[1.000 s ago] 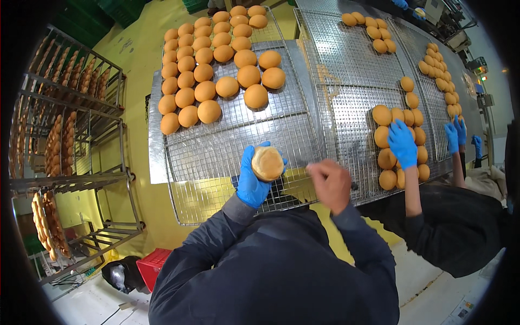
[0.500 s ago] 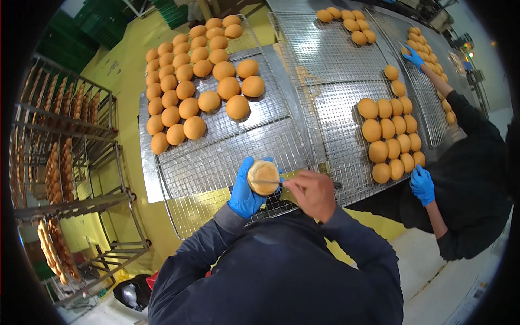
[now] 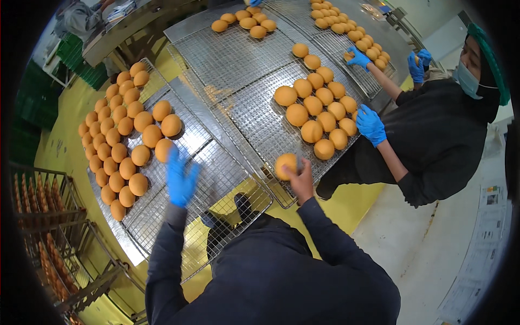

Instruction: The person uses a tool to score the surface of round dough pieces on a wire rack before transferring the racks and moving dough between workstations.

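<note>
My left hand (image 3: pixel 182 177), in a blue glove, stretches over the left wire rack (image 3: pixel 208 187) with its fingers spread. Its fingertips reach the edge of a round golden-brown bun (image 3: pixel 163 150); motion blur hides whether they touch it. My bare right hand (image 3: pixel 301 183) grips another bun (image 3: pixel 285 166) from its right side, at the front corner of the right wire rack (image 3: pixel 252 127). A grey, blade-like sliver (image 3: pixel 299 163) shows by the right fingers, too blurred to make out fully. Several buns (image 3: pixel 119 151) stand in rows on the left rack.
Several buns (image 3: pixel 312 105) fill the right rack's near side. A co-worker's gloved hand (image 3: pixel 371 125) is beside them, the other (image 3: pixel 358 58) at a farther bun row (image 3: pixel 349 31). Another gloved hand (image 3: pixel 416 69) shows beyond. A trolley of buns (image 3: pixel 46 216) stands at left.
My left hand has left the bun it held and moved left towards the rows. My right hand, earlier working a thin blade at that bun, now grips a bun over the right rack. The view has swung right.
</note>
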A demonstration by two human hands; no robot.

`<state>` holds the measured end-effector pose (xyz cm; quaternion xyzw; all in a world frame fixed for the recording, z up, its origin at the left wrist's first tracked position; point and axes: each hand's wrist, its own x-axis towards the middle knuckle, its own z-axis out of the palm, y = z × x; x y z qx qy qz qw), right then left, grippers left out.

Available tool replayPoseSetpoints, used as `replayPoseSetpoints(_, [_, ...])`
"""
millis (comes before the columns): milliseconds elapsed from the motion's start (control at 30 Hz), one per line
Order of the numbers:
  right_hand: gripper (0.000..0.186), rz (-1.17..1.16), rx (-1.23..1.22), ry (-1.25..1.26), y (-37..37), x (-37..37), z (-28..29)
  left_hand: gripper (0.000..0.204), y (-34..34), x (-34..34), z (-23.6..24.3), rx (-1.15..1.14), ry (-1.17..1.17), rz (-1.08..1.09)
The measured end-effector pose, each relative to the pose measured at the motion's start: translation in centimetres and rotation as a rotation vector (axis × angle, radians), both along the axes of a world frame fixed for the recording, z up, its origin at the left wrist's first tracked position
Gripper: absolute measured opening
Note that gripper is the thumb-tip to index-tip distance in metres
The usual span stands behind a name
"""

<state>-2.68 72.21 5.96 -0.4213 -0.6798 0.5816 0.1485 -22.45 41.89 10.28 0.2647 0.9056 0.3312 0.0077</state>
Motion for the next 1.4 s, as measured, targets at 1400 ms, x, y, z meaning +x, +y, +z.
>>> replayPoseSetpoints(1400, [0.012,0.942,0.605,0.148,-12.3,-7.6,12.8,0.063,-1.8,13.4,4.2,1.668,-1.207,0.499])
